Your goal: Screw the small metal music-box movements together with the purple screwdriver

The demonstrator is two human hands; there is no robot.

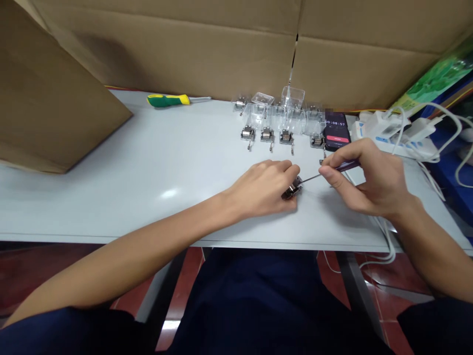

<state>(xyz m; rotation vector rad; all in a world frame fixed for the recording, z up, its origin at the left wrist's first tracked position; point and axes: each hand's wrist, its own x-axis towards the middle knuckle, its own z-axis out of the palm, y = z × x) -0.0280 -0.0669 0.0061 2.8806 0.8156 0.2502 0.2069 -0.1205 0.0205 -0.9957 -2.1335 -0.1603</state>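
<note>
My left hand [262, 188] pinches a small metal crank mechanism [291, 189] against the white tabletop [148, 197]. My right hand [369, 177] grips a thin screwdriver with a dark purple handle [345, 166], and its steel shaft reaches left to the mechanism. Part of the mechanism is hidden by my fingers. Beyond my hands stands a row of several similar crank mechanisms [248, 133], and the nearest of them [317, 141] lies just above my right fingers.
Several clear plastic cases [291, 98] are clustered behind the row. To their right lie a phone showing a timer [336, 130] and a power strip with white chargers and cables [399, 135]. A green-and-yellow screwdriver [166, 100] lies far left, by cardboard sheets [55, 93].
</note>
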